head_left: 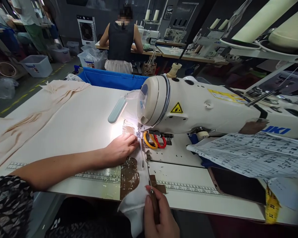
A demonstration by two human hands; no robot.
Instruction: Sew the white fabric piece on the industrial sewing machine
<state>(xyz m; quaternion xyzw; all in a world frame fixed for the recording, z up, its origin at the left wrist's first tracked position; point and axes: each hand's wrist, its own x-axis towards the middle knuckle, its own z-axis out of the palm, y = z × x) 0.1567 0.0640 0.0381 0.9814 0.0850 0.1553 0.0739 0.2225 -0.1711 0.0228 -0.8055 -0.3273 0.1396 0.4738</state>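
My left hand (121, 147) is by the needle area of a white sewing machine (188, 105), its fingers curled together on a strip of white fabric (139, 191). The fabric runs from the presser foot (138, 134) toward me and hangs over the table's front edge. My right hand (161, 215) is closed around the brown handle of an awl (154, 201). Its thin metal shaft points away from me along the fabric's right side, and the tip is hard to make out. Scissors with yellow and red handles (151, 140) lie right of the presser foot.
A pale blue-grey bar-shaped object (117, 109) lies behind my left hand. Cream fabric (39, 112) spreads over the table's left. At right are printed sheets (253, 153), a phone (238, 185) and a yellow tape measure (272, 205). A person (121, 39) sits sewing beyond a blue cloth bin (111, 78).
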